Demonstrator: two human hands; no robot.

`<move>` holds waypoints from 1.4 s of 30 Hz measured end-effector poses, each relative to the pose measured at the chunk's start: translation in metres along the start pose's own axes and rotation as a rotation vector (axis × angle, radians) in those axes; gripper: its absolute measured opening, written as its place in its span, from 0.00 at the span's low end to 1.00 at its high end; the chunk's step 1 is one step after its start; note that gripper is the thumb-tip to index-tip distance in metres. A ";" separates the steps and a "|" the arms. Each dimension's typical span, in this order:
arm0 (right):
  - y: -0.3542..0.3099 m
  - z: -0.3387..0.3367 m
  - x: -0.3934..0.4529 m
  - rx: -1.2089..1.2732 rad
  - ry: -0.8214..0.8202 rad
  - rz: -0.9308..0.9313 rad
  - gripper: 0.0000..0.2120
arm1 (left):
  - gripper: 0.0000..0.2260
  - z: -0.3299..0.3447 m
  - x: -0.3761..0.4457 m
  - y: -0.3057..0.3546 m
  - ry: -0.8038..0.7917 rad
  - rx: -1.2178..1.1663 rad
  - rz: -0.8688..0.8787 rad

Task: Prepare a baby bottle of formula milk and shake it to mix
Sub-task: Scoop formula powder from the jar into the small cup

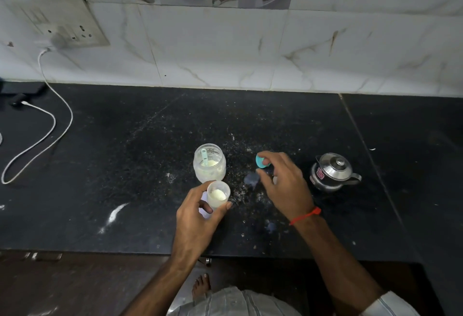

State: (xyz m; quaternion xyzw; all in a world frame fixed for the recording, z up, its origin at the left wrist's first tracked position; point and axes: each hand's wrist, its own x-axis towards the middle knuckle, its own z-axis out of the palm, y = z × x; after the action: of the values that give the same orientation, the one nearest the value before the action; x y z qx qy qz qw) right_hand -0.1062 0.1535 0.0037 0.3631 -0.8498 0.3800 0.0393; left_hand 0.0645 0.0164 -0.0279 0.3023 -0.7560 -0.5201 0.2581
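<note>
The left hand [200, 213] grips the upright open bottle [217, 195], powder inside, on the surface [125, 165]. The right hand [283, 183], just to its right, pinches the teal cap [261, 160], probably bound leftward onto the bottle's mouth.

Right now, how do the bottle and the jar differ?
The bottle is narrower than the jar. The left hand grips the bottle, while the jar stands free on the counter just behind it. The jar has a teal scoop standing in its powder; the bottle holds only a little white powder. Both are translucent, open-topped and upright.
</note>
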 end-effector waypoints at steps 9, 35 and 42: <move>0.057 -0.040 0.051 -0.090 -0.258 0.250 0.18 | 0.23 0.019 0.003 0.009 -0.123 0.036 0.090; 0.078 -0.054 0.012 0.212 -0.583 0.354 0.54 | 0.23 0.047 0.028 0.022 -0.128 -0.004 0.099; 0.074 -0.016 -0.019 0.220 -0.299 0.325 0.26 | 0.25 0.057 0.036 0.034 -0.179 -0.011 0.172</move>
State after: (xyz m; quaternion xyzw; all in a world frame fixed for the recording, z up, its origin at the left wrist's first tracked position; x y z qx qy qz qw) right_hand -0.1432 0.2087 -0.0367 0.2758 -0.8470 0.4137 -0.1884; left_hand -0.0069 0.0355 -0.0112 0.1873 -0.7962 -0.5250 0.2350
